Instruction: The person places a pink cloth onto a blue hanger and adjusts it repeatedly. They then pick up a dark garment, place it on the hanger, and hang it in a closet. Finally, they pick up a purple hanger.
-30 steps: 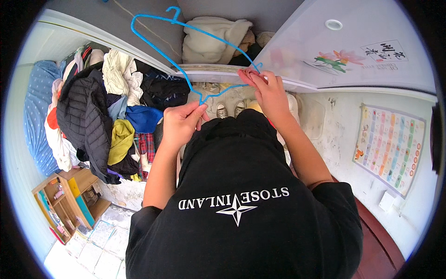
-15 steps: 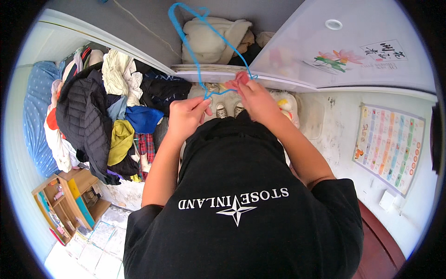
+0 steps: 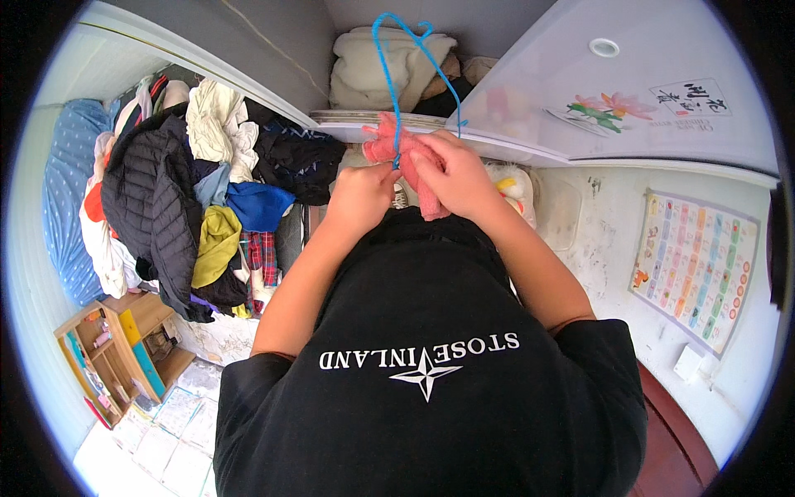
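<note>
A blue clothes hanger (image 3: 387, 70) is held in front of me, its hook end pointing away toward the cupboard. My left hand (image 3: 363, 192) is closed on the hanger's near left corner. A pink piece of cloth (image 3: 426, 192) hangs over the near part of the hanger, one end sticking out to the left and the other drooping toward my shirt. My right hand (image 3: 454, 176) grips this cloth, thumb on top; its fingertips are partly hidden. Whether the right fingers also clasp the hanger's bar, I cannot tell.
An open cupboard ahead holds a cream fleecy bundle (image 3: 377, 70), beside a white sliding door (image 3: 654, 91). At the left lies a heap of clothes with a black puffer jacket (image 3: 153, 199). Below it stands a small wooden shelf (image 3: 116, 364). A poster (image 3: 694, 265) hangs at the right.
The hanger has come nearer and turned, looking narrower. The pink cloth, earlier bunched in my right hand, now lies across the hanger's near part. My hands have drawn closer together.
</note>
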{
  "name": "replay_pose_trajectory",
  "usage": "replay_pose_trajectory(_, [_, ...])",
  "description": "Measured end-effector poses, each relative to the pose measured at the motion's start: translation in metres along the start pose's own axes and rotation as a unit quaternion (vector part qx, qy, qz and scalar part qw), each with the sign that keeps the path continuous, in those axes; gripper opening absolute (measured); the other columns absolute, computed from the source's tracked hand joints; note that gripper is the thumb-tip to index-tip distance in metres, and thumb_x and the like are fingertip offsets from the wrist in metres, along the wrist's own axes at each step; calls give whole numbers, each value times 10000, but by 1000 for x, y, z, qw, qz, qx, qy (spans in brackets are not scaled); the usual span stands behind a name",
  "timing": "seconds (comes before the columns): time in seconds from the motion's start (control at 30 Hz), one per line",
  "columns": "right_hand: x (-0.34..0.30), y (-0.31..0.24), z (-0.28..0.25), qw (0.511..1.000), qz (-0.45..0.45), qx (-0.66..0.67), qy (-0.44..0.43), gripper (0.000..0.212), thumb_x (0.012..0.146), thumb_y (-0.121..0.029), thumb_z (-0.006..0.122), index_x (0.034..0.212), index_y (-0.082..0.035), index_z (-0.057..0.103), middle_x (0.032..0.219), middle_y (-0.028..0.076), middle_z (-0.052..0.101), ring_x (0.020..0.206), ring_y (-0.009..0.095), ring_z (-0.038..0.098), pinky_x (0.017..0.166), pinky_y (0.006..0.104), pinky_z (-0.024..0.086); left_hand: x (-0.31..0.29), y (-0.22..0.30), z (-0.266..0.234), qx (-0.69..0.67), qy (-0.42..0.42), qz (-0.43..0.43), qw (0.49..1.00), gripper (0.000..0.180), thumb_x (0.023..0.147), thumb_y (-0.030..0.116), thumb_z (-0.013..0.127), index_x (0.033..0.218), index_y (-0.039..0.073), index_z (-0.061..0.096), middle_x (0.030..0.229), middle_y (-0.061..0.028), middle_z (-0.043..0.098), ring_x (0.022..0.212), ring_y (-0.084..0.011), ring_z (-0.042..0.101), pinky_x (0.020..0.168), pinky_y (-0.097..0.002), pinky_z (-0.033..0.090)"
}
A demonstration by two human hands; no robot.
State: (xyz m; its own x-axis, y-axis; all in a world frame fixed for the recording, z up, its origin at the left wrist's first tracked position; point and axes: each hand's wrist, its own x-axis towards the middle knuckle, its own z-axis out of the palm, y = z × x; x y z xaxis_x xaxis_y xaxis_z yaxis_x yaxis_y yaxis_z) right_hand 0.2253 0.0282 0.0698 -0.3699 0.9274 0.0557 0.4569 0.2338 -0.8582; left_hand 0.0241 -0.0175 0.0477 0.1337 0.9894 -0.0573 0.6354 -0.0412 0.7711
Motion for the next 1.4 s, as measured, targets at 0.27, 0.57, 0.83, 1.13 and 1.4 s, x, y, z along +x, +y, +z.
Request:
replay_pose_trajectory(0.27, [-1, 10, 4, 975, -127, -180, -32, 280, 904, -127, 723, 1178, -72, 708, 1085, 119, 629, 1018, 352, 628, 878, 458, 547, -7, 6, 3, -3, 26, -1, 1000, 202, 945, 166, 725, 813, 16, 693, 711, -213, 674, 684, -424, 689, 640, -507, 548])
replay_pose_trajectory(0.57, [-10, 13, 13, 977, -131, -169, -10, 305, 878, -96, 734, 1175, -30, 705, 1097, 141, 652, 1029, 371, 637, 898, 464, 543, 2, 9, -3, 5, -43, -7, 999, 181, 938, 171, 700, 862, 9, 726, 782, -251, 688, 767, -464, 694, 729, -537, 571])
replay_pose_trajectory(0.83, [-23, -2, 11, 995, -33, -76, -47, 301, 899, -152, 703, 1170, -21, 700, 1083, 181, 709, 971, 385, 695, 878, 475, 562, 7, -21, 3, 83, 18, -24, 996, 179, 946, 168, 680, 852, 19, 710, 771, -252, 690, 748, -453, 696, 704, -545, 570])
replay_pose_trajectory(1.13, [0, 26, 4, 974, 158, 156, -44, 318, 1025, -155, 644, 1307, -9, 632, 1134, 65, 716, 987, 126, 658, 896, 318, 537, 9, 7, -8, 117, 14, 17, 993, 204, 993, 177, 641, 888, 17, 714, 753, -196, 712, 723, -399, 719, 674, -489, 575])
replay_pose_trajectory(1.4, [7, -5, -8, 917, 176, 348, 80, 273, 1030, -141, 660, 1275, -20, 650, 1152, 76, 720, 1024, 132, 673, 916, 311, 541, 4, -13, 0, 242, -119, -44, 962, 168, 878, 154, 670, 935, 34, 773, 837, -237, 738, 802, -435, 742, 756, -530, 608])
